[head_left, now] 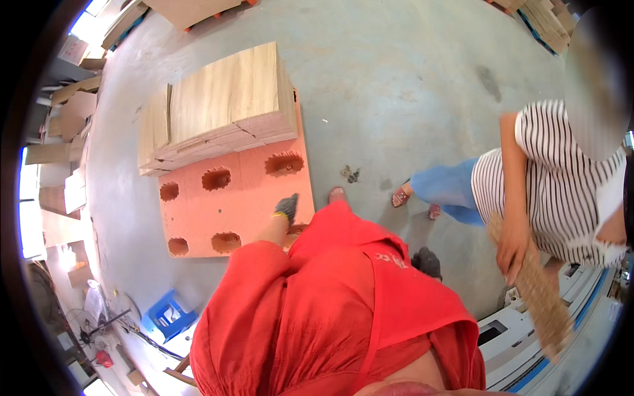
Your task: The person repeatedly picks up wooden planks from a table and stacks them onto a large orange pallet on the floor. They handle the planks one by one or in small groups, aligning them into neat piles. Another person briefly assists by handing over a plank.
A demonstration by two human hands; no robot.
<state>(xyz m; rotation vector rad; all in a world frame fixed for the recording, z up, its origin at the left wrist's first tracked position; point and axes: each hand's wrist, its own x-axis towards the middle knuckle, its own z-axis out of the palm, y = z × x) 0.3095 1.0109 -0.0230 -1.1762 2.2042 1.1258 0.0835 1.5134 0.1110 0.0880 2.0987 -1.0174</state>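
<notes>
My left hand (286, 208), in a dark grey glove with a yellow cuff edge, hangs above the near right part of an orange plastic pallet (231, 198). Its fingers look loosely stretched and I see nothing in them. On the far half of the pallet lies a stack of wood-grain boards (224, 99), with a narrower upright piece at its left end. My right hand (426, 262), also dark-gloved, shows beside my red apron on the right; its fingers are too bunched and partly hidden to read.
To the right a person in a striped top (498, 185) holds a long narrow board (531, 297) beside a white machine bed (522, 336). A blue plastic stool (168, 317) stands at lower left. Board piles (72, 119) line the left wall; more stacks stand on the far floor.
</notes>
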